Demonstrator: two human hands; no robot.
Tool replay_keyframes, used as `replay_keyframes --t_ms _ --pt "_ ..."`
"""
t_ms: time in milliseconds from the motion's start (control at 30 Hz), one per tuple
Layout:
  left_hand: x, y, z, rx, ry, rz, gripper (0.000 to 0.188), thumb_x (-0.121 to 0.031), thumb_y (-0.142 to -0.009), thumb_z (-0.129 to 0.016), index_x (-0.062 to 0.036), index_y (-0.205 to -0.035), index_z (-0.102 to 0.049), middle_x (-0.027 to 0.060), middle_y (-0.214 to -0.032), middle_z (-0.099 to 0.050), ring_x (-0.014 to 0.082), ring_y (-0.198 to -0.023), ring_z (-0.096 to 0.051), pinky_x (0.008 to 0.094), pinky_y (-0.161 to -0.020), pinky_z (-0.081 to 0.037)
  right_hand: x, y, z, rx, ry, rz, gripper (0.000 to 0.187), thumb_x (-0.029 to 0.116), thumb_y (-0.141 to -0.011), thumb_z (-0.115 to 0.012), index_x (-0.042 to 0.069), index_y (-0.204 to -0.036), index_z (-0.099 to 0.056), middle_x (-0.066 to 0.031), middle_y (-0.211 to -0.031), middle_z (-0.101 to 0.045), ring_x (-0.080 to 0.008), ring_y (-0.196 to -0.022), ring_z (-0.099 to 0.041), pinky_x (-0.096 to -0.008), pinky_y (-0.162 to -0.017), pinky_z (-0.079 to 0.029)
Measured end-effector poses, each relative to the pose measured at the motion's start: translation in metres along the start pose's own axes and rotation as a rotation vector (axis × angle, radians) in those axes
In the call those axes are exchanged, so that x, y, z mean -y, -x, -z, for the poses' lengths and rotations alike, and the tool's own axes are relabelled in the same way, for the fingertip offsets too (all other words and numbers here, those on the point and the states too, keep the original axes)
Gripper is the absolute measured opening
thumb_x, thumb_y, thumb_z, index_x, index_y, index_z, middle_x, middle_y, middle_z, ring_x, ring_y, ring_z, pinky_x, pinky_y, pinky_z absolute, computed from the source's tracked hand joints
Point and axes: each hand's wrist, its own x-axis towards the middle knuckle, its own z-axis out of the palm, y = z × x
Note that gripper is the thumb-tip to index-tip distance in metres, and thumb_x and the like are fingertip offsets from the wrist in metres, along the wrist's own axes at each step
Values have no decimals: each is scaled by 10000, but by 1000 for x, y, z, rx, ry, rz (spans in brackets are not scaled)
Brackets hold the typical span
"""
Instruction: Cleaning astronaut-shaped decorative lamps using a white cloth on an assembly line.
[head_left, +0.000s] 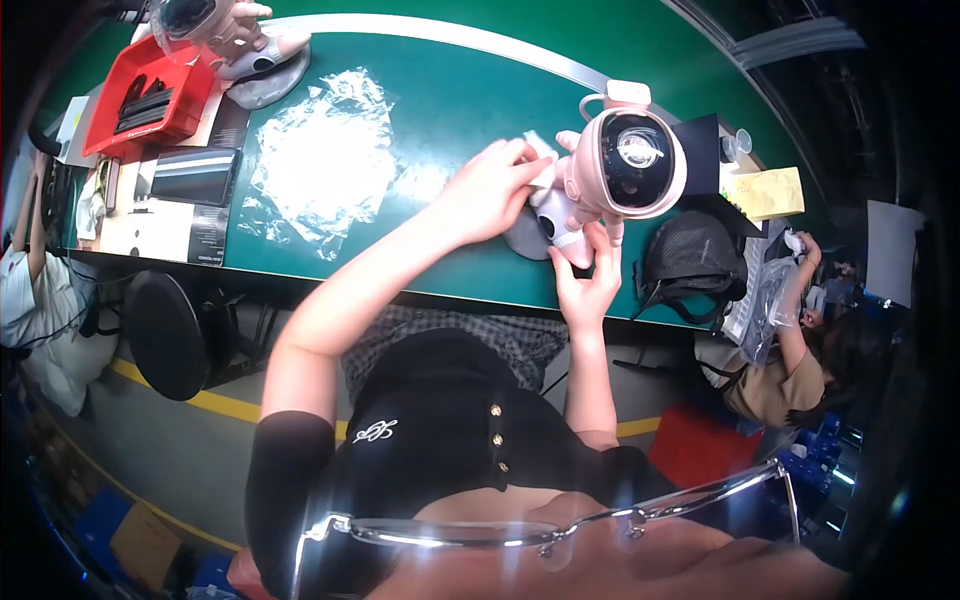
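A pink astronaut figurine [592,165] with a glossy black visor stands tilted on a grey round base [525,238] at the right of the green table. My left hand [487,192] pinches a small white wipe [544,178] against the figurine's side. The part of the wipe under my fingers is hidden. With its fingers wrapped round the figurine's lower leg, my right hand [588,285] grips it near the table's front edge.
Crumpled clear plastic film [325,165] lies left of my left hand. Farther left are a red bin [190,115] with black parts and a second pink figurine [235,45]. A black mesh bag [690,255] and yellow packet [770,193] sit right. People work at both sides.
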Motion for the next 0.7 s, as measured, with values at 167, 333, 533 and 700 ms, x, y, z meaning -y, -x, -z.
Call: replay_keyframes --t_ms 167,333,533,700 --pt "12 -3 -5 22 -5 -15 266 -26 -695 -573 -48 -957 -615 84 -842 -575 261 -827 -569 360 -745 -482 0 2 0 7 -11 -33 523 45 -621 -755 20 -1109 -566 -143 -983 -567 -281 -884 -583 -343 -778 -465" --pt "29 -5 -5 61 -87 -148 201 19 -670 -570 -44 -860 -584 91 -846 -605 270 -803 -601 344 -687 -502 -1 5 2 21 -19 -40 529 45 -621 -755 25 -1113 -563 -141 -982 -568 -280 -894 -582 -342 -778 -465" --pt "58 -22 6 -12 -135 28 190 -8 -723 -508 -18 -888 -602 131 -826 -628 281 -783 -617 346 -689 -500 0 3 2 10 -15 -32 523 35 -620 -753 21 -1106 -562 -145 -990 -572 -286 -911 -582 -346 -791 -464" --pt "55 -49 1 486 431 -88 220 -30 -761 -540 29 -961 -610 116 -918 -625 174 -770 -601 290 -690 -495 -1 4 -1 0 -40 -42 514 26 -618 -751 13 -1097 -563 -151 -1013 -572 -284 -928 -581 -347 -805 -461"
